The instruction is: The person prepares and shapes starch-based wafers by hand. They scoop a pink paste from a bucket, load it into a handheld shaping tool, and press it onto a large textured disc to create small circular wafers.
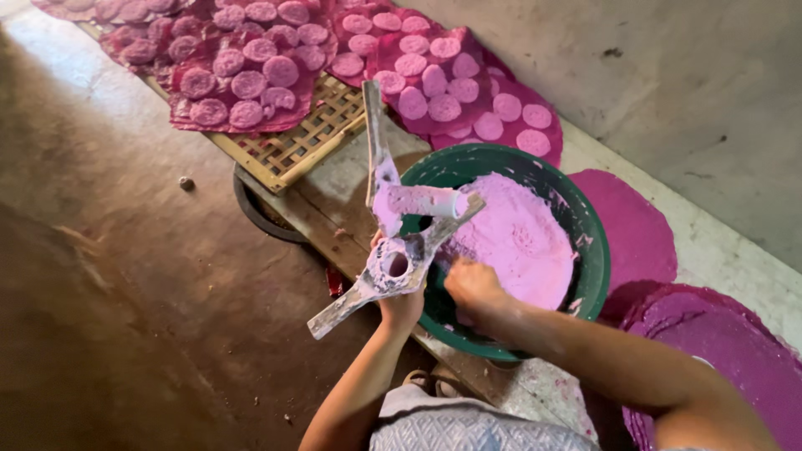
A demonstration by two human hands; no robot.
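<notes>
My left hand (pixel 401 305) grips a hinged wooden press mould (pixel 399 225), caked with pale pink powder, by its lower handle. The mould has a round hole in its lower arm and a short cylinder on its raised upper arm. It hangs over the near left rim of a green basin (pixel 591 250) heaped with pink powder (pixel 514 238). My right hand (pixel 472 284) is closed at the edge of the powder, just right of the mould. What its fingers hold is hidden.
Several round pink cakes (pixel 434 83) lie on magenta sheets (pixel 251 75) over a woven bamboo tray (pixel 301 142) at the back. More magenta sheets (pixel 718 342) sit right of the basin. A dark ring (pixel 251 209) lies under the tray's edge, beside a wooden plank (pixel 334 209). A grey wall stands right.
</notes>
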